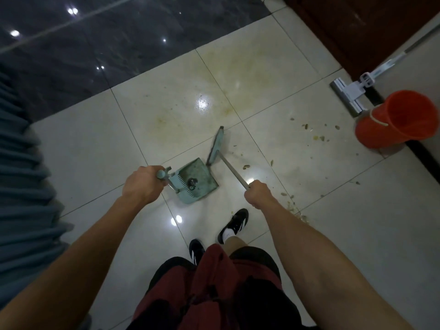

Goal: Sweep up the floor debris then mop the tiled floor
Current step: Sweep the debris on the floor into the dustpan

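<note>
Sweeping debris (319, 138) toward the dustpan (200, 178).
Our left hand (142, 184) grips its handle; our right hand (258, 194) grips the broom (216, 145), bristles beside the pan's mouth.

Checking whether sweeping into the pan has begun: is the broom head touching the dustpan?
Touching, it seems: in the head view the broom head's near end meets the dustpan's far corner, no gap visible.

A pale green dustpan (200, 179) sits on the cream tiled floor (100, 148), its mouth facing the green broom (215, 146), whose head stands just beside the pan's far corner. Brown debris (319, 138) lies scattered right of the dustpan. Farther right stand a white flat mop (350, 91) and an orange bucket (395, 117).
</note>
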